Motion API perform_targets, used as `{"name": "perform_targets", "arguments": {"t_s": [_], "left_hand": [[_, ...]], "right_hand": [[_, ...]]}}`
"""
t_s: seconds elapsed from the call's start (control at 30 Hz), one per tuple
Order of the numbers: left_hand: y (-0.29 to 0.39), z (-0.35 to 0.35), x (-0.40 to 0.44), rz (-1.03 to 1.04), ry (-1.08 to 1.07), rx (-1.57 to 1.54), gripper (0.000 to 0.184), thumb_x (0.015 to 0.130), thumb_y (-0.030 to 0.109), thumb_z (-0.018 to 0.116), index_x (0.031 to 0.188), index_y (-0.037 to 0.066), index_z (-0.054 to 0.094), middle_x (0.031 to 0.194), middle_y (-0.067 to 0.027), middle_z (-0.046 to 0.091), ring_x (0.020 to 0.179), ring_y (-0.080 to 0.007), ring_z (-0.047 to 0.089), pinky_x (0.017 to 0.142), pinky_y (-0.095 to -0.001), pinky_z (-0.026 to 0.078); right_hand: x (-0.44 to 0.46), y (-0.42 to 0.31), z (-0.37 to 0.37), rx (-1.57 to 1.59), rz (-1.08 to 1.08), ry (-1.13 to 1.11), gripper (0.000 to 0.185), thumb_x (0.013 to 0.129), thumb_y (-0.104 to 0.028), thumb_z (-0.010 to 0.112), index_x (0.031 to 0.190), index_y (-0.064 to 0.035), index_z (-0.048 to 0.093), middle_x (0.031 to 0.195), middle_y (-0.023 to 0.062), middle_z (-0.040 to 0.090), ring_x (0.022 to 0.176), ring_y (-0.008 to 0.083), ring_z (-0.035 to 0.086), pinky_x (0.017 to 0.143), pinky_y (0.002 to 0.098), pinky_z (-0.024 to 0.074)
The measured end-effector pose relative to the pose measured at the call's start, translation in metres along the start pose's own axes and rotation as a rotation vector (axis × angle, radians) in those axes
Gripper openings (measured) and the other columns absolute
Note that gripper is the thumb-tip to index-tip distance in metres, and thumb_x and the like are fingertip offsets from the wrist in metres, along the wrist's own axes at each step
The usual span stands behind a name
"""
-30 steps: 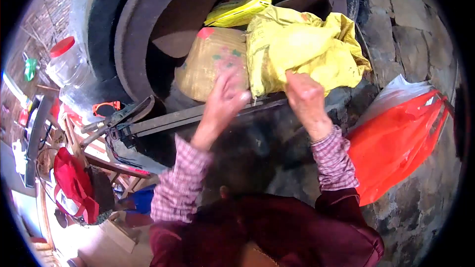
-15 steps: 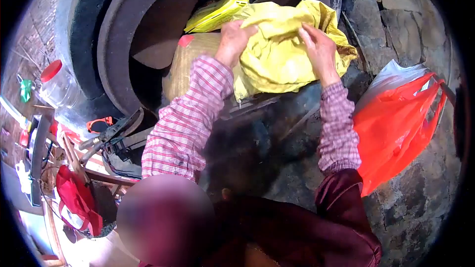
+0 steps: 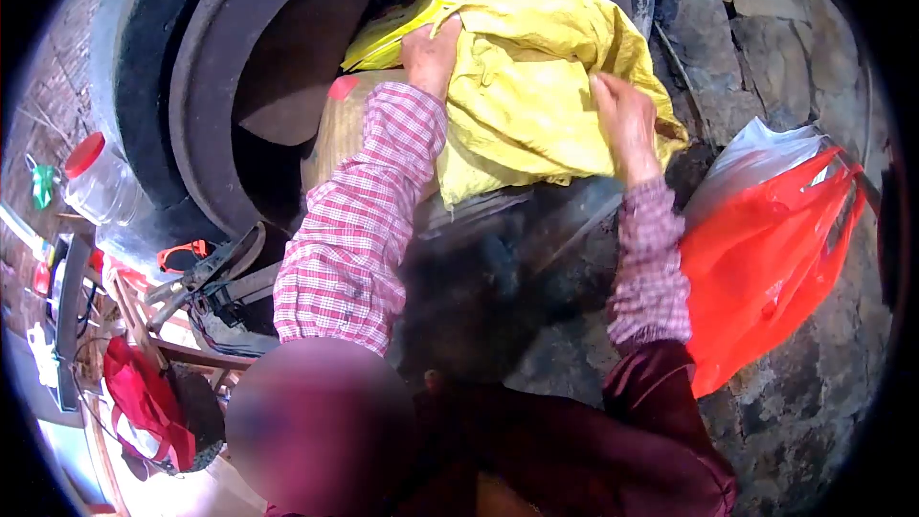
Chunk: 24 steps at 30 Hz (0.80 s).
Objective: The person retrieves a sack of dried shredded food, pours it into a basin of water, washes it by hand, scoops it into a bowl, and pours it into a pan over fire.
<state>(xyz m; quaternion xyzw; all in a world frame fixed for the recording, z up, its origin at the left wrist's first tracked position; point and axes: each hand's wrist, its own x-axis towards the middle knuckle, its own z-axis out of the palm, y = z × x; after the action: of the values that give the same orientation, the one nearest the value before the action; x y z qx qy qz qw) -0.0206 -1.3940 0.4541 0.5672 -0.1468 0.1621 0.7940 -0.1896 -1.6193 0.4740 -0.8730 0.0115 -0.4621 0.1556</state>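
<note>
A yellow cloth-like sack [image 3: 531,96] is spread between my hands, its far right edge crumpled. The fingers of my left hand [image 3: 431,56] are closed on its upper left edge, beside a brighter yellow printed bag [image 3: 407,24]. At the sack's right side, my right hand [image 3: 627,124] is closed with the thumb upward, pinching a fold of the fabric. Partly hidden by my left forearm and the sack is a tan bundle [image 3: 335,134] with a red patch.
A large round vat [image 3: 206,86] with a thick dark rim stands behind the sack. To the right, a red plastic bag [image 3: 766,268] and a white bag [image 3: 761,158] rest on stone paving. A clear red-lidded jar [image 3: 100,182], tools and a red cloth bag [image 3: 144,402] are on the left.
The yellow sack is spread flatter and wider. My left hand has moved slightly left and up with its edge; my right hand has shifted a little down and right.
</note>
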Motion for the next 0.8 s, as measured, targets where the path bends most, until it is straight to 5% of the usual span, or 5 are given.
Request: {"name": "perform_targets", "arguments": {"t_s": [0.27,0.37,0.6,0.73,0.8], "left_hand": [[0.022,-0.022,-0.042,0.033,-0.090,0.529,0.057,0.079,0.043,0.066,0.110,-0.005,0.063,0.103,-0.0245,0.065,0.094,-0.0342,0.064,0.084,-0.0404,0.049],[0.012,-0.026,-0.043,-0.002,-0.029,0.662,0.067,0.077,0.052,0.065,0.107,-0.008,0.063,0.103,-0.0271,0.065,0.096,-0.0358,0.064,0.085,-0.0409,0.048],[-0.016,-0.040,-0.059,-0.265,-0.053,0.420,0.072,0.073,0.057,0.068,0.107,-0.007,0.063,0.100,-0.0266,0.065,0.093,-0.0376,0.064,0.082,-0.0418,0.049],[-0.014,-0.016,-0.070,0.449,0.393,0.957,0.048,0.074,0.042,0.072,0.095,-0.001,0.065,0.081,-0.0195,0.066,0.080,-0.0350,0.064,0.074,-0.0435,0.050],[0.002,0.005,-0.079,0.382,0.227,0.827,0.033,0.073,0.027,0.072,0.091,0.001,0.064,0.072,-0.0188,0.062,0.072,-0.0355,0.062,0.068,-0.0459,0.049]], "right_hand": [[0.060,0.063,0.081,-0.219,-0.098,-0.237,0.046,0.084,-0.047,0.058,0.085,-0.0030,0.071,0.080,0.0215,0.066,0.078,0.0369,0.064,0.073,0.0425,0.0485],[0.064,0.072,0.088,-0.063,0.137,-0.475,0.054,0.081,-0.052,0.057,0.078,0.0012,0.069,0.077,0.0198,0.066,0.075,0.0333,0.064,0.073,0.0424,0.0474],[0.022,0.010,0.027,0.642,0.327,-0.116,0.038,0.088,-0.030,0.060,0.064,0.0000,0.056,0.057,-0.0029,0.046,0.056,0.0061,0.039,0.051,0.0266,0.0342],[-0.004,-0.023,0.004,0.544,0.333,-0.153,0.035,0.089,-0.031,0.062,0.075,0.0009,0.061,0.068,-0.0012,0.057,0.063,0.0074,0.048,0.058,0.0260,0.0410],[-0.011,-0.034,0.009,0.604,0.333,-0.163,0.034,0.087,-0.032,0.065,0.082,0.0016,0.064,0.076,0.0027,0.065,0.070,0.0091,0.055,0.065,0.0269,0.0461]]}}
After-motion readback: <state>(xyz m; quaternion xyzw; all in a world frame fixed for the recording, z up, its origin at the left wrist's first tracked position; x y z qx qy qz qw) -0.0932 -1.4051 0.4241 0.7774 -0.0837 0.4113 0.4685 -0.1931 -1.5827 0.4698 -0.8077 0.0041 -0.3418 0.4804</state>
